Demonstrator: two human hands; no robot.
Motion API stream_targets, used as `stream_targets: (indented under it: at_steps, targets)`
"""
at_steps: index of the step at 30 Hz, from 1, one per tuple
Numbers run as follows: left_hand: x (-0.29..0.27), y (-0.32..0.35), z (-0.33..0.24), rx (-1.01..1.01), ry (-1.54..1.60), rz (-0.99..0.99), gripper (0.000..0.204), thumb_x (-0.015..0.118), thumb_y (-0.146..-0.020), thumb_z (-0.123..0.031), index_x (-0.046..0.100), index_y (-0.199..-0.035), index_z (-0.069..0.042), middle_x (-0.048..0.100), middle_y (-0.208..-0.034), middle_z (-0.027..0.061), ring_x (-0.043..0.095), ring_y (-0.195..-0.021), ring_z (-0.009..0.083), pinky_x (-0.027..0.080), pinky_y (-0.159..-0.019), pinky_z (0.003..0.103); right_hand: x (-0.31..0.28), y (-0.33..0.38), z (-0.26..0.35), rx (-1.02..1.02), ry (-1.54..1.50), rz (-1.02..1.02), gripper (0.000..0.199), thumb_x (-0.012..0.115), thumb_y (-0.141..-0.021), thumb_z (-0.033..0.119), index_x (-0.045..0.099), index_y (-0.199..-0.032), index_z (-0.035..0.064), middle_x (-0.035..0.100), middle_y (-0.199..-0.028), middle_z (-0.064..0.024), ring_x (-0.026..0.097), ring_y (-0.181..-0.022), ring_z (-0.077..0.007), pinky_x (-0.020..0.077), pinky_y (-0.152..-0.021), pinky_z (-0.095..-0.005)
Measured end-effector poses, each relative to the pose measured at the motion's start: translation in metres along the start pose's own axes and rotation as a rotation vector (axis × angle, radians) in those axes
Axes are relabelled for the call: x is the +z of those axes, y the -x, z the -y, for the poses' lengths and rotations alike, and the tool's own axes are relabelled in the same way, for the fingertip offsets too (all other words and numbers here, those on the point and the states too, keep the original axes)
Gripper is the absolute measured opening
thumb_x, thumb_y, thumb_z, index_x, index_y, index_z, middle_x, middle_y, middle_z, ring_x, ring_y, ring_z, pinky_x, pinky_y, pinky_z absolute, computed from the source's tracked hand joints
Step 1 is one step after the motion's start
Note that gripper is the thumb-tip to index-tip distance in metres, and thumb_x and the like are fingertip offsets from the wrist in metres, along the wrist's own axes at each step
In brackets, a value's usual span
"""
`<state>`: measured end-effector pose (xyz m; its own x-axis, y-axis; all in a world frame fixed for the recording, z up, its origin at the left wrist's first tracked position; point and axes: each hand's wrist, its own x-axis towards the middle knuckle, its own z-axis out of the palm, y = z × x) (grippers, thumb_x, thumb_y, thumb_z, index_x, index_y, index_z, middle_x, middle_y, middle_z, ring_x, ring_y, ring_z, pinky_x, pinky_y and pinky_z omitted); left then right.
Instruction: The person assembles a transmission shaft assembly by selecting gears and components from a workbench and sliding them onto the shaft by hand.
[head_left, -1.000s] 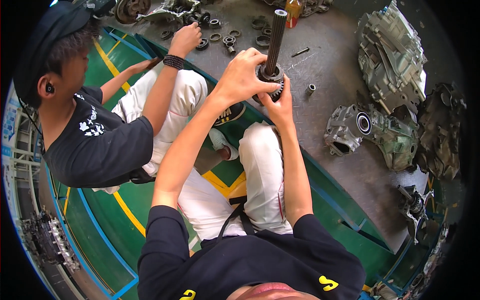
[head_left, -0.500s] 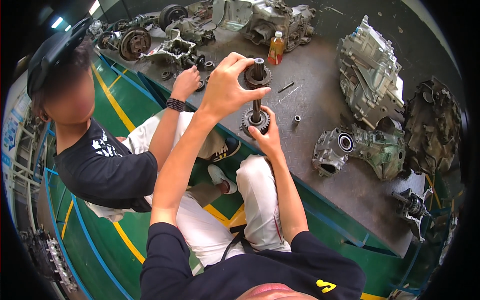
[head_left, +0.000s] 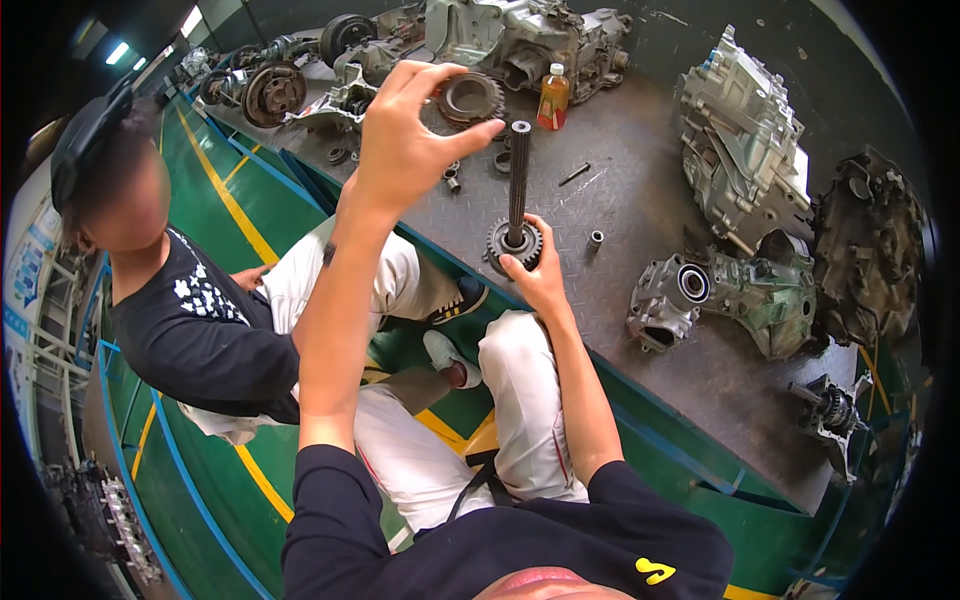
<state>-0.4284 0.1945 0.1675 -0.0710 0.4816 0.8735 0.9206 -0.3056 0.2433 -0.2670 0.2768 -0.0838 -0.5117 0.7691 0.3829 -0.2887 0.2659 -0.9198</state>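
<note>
My left hand is raised over the bench, left of a splined shaft, with thumb and fingers curved around a toothed gear ring. The ring is clear of the shaft's top end. My right hand grips a lower gear from the near right side, its thumb in front. The shaft stands nearly upright through that lower gear, its upper length bare. What supports the shaft's bottom end is hidden.
On the metal bench lie a bolt, a small sleeve, a bottle and a large gearbox casing. More housings stand at the right. A co-worker sits close at my left.
The upper gear ring has come off the shaft's top and moved left with my left hand. My right hand stays at the lower gear. The co-worker's hand has left the bench parts.
</note>
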Motion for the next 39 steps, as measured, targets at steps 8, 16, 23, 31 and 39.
stream_targets:
  at_steps: [8, 16, 23, 31, 39]
  targets:
    - [0.024, 0.100, 0.081, -0.461, 0.016, 0.145, 0.054, 0.093, -0.069, -0.031, 0.073, -0.110, -0.001, 0.067, -0.103, 0.0107, 0.070, -0.091, 0.0235, 0.056, -0.081, 0.034, 0.006, 0.000, 0.001, 0.008, 0.005, 0.024, 0.080, 0.085, -0.078, 0.023, 0.044, -0.145, 0.0068, 0.066, -0.121, -0.0097, 0.064, -0.111, -0.0192, 0.0477, -0.101, -0.0333]
    - [0.080, 0.186, 0.146, -0.686, -0.041, 0.345, 0.060, 0.092, -0.067, -0.036, 0.075, -0.114, -0.004, 0.068, -0.110, 0.0135, 0.068, -0.102, 0.0326, 0.054, -0.091, 0.040, 0.001, 0.005, 0.000, 0.039, -0.019, 0.017, 0.081, 0.085, -0.077, 0.023, 0.044, -0.145, 0.0065, 0.065, -0.121, -0.0087, 0.063, -0.111, -0.0183, 0.0471, -0.102, -0.0328]
    - [0.115, 0.212, 0.164, -0.685, -0.094, 0.358, 0.061, 0.088, -0.068, -0.031, 0.072, -0.120, -0.004, 0.066, -0.119, 0.0156, 0.061, -0.114, 0.0352, 0.050, -0.100, 0.042, 0.007, 0.006, 0.006, 0.062, -0.029, 0.006, 0.081, 0.082, -0.077, 0.021, 0.043, -0.145, 0.0047, 0.063, -0.122, -0.0098, 0.061, -0.112, -0.0189, 0.0470, -0.103, -0.0322]
    - [0.118, 0.223, 0.171, -0.643, -0.053, 0.392, 0.061, 0.086, -0.073, -0.036, 0.069, -0.125, -0.009, 0.066, -0.121, 0.0123, 0.060, -0.115, 0.0337, 0.048, -0.102, 0.044, 0.006, 0.008, -0.001, 0.052, -0.028, 0.000, 0.085, 0.084, -0.078, 0.028, 0.040, -0.146, 0.0036, 0.062, -0.123, -0.0102, 0.061, -0.112, -0.0188, 0.0471, -0.103, -0.0326]
    - [0.114, 0.223, 0.166, -0.640, -0.008, 0.314, 0.054, 0.084, -0.077, -0.039, 0.071, -0.119, -0.007, 0.068, -0.118, 0.0128, 0.062, -0.113, 0.0335, 0.048, -0.101, 0.043, 0.008, 0.008, 0.000, 0.066, -0.027, -0.007, 0.092, 0.088, -0.077, 0.037, 0.038, -0.147, 0.0035, 0.063, -0.119, -0.0097, 0.063, -0.109, -0.0185, 0.0482, -0.100, -0.0320]
